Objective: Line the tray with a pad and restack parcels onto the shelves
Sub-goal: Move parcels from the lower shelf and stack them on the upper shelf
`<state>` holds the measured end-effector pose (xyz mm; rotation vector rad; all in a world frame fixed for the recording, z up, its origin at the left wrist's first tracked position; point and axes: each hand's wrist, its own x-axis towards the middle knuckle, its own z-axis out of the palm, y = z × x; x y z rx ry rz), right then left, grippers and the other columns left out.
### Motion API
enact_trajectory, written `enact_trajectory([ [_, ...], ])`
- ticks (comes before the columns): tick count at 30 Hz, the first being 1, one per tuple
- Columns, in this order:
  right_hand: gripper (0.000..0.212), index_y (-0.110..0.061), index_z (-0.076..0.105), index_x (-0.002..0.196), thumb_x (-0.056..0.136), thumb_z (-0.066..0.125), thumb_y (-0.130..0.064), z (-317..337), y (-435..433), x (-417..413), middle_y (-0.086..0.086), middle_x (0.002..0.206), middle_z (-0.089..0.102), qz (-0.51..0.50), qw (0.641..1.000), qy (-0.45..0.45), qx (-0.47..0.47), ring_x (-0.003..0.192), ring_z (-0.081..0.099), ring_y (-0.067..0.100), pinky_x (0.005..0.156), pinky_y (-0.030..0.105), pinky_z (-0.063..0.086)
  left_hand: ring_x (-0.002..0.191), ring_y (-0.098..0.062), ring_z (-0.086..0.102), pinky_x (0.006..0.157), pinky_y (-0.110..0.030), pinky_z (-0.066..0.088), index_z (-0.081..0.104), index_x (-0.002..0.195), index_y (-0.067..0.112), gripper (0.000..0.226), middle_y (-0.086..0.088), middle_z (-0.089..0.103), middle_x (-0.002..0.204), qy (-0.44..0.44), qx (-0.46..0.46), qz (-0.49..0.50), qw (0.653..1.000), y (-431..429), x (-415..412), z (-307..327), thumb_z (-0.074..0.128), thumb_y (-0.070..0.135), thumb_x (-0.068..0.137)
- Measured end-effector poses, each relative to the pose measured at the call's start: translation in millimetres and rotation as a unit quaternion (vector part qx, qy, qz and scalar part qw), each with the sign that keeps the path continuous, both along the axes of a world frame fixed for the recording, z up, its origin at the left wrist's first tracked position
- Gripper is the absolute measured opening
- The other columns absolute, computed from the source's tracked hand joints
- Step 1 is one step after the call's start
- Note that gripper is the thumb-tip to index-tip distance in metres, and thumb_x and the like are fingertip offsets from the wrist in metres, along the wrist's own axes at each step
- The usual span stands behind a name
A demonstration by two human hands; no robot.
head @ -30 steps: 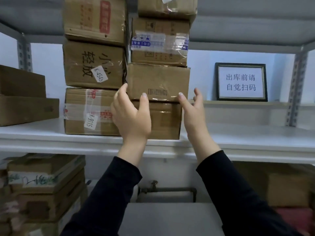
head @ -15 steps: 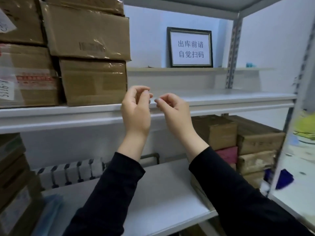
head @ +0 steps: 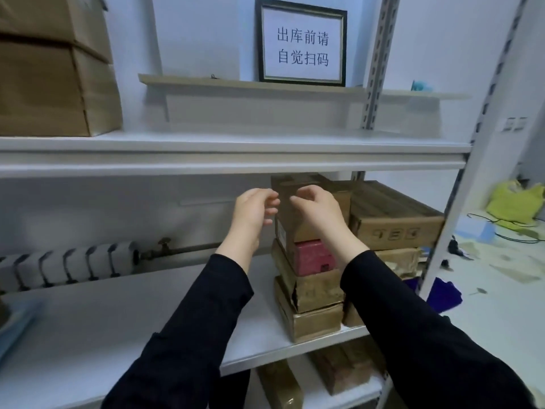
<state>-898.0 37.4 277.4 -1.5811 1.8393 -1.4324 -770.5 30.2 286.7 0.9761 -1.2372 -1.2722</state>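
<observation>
A stack of parcels (head: 309,290) is seen at the right end of the lower shelf (head: 118,320), close to its front edge. A red box (head: 312,258) is sandwiched within it, and a brown top parcel (head: 298,184) reaches nearly to the upper shelf (head: 236,149). The left hand (head: 255,208) is held just beside the top parcel's left side, its fingers loosely curled with nothing in them. The right hand (head: 320,211) is raised in front of the same parcel, its fingers likewise loosely bent and nothing gripped (whether the cardboard is touched cannot be told). A wider carton (head: 392,219) is set just beside the stack, toward the shelf's right edge. Two large cartons (head: 44,84) are stacked at the upper shelf's left end. A framed sign (head: 302,44) is propped on a ledge (head: 206,82) behind.
</observation>
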Motion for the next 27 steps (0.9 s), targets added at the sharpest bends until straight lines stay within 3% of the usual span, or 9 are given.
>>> enact_trajectory([
  [4,0.048,-0.013,0.048,0.135,0.092,0.057,-0.03,-2,-8,-32,0.008,0.14,0.048,0.043,0.999,-0.016,0.002,0.128,0.046,0.023,0.097,0.031,0.04,0.073,-0.011,0.054,0.06,-0.024,0.04,0.057,0.09,0.013,0.01,-0.004,0.06,0.093,0.025,0.049,0.055,0.997,-11,-37,-9,0.049,0.016,0.094],
  [8,0.076,-0.009,0.018,0.15,0.091,0.057,-0.037,-7,-21,-63,0.016,0.157,0.015,-0.028,0.998,0.022,0.054,0.146,0.009,0.032,0.118,0.046,0.018,0.124,-0.029,0.047,0.098,-0.039,0.04,0.038,0.139,0.004,0.049,-0.014,0.048,0.137,0.018,0.118,0.093,0.989,-18,-68,-14,0.048,0.023,0.095],
  [12,0.089,-0.008,0.003,0.151,0.089,0.06,-0.036,-8,-36,-87,0.017,0.159,0.003,-0.077,0.989,-0.071,0.109,0.147,0.002,0.033,0.119,0.048,0.013,0.134,-0.029,0.038,0.106,-0.036,0.032,0.032,0.144,0.007,0.057,-0.009,0.039,0.146,-0.009,0.183,0.049,0.982,-21,-88,-12,0.044,0.038,0.098],
  [14,0.088,-0.007,0.0,0.151,0.09,0.058,-0.035,-10,-43,-97,0.018,0.157,0.015,-0.056,0.983,-0.134,0.112,0.145,0.015,0.035,0.116,0.049,0.021,0.132,-0.03,0.041,0.102,-0.037,0.034,0.034,0.143,0.008,0.063,-0.008,0.042,0.142,-0.012,0.219,0.026,0.975,-23,-96,-10,0.041,0.05,0.096],
  [16,0.085,-0.007,0.001,0.152,0.092,0.055,-0.034,-12,-47,-104,0.018,0.154,0.026,-0.026,0.979,-0.178,0.097,0.14,0.028,0.036,0.113,0.049,0.03,0.11,-0.033,0.055,0.083,-0.041,0.038,0.044,0.136,0.011,0.066,-0.014,0.056,0.122,0.011,0.234,-0.001,0.972,-27,-99,-13,0.037,0.06,0.093],
  [18,0.077,-0.006,0.011,0.151,0.093,0.053,-0.034,-14,-47,-106,0.016,0.154,0.025,-0.018,0.98,-0.182,0.084,0.138,0.032,0.035,0.11,0.048,0.034,0.08,-0.027,0.058,0.064,-0.042,0.034,0.052,0.126,0.016,0.07,-0.012,0.064,0.098,0.029,0.24,-0.013,0.97,-33,-97,-19,0.033,0.071,0.086],
  [21,0.067,-0.003,0.027,0.147,0.094,0.051,-0.036,-14,-47,-102,0.015,0.155,0.022,-0.003,0.985,-0.159,0.065,0.137,0.033,0.034,0.11,0.045,0.034,0.069,-0.024,0.064,0.051,-0.03,0.049,0.063,0.099,0.013,0.059,-0.01,0.072,0.073,0.076,0.228,-0.028,0.97,-38,-94,-19,0.042,0.067,0.086],
  [23,0.065,0.0,0.029,0.145,0.095,0.049,-0.036,-12,-46,-98,0.015,0.154,0.025,0.001,0.985,-0.167,0.039,0.139,0.031,0.032,0.109,0.041,0.032,0.061,-0.025,0.068,0.058,-0.03,0.056,0.066,0.089,0.016,0.047,-0.007,0.071,0.065,0.112,0.218,-0.033,0.969,-43,-85,-17,0.051,0.06,0.084],
  [27,0.066,-0.003,0.029,0.145,0.093,0.048,-0.037,-2,-41,-88,0.013,0.15,0.033,0.002,0.971,-0.239,0.022,0.135,0.035,0.032,0.11,0.044,0.032,0.08,-0.029,0.066,0.072,-0.039,0.054,0.064,0.097,0.02,0.045,-0.009,0.07,0.086,0.087,0.215,0.01,0.973,-42,-57,-13,0.053,0.06,0.081],
])
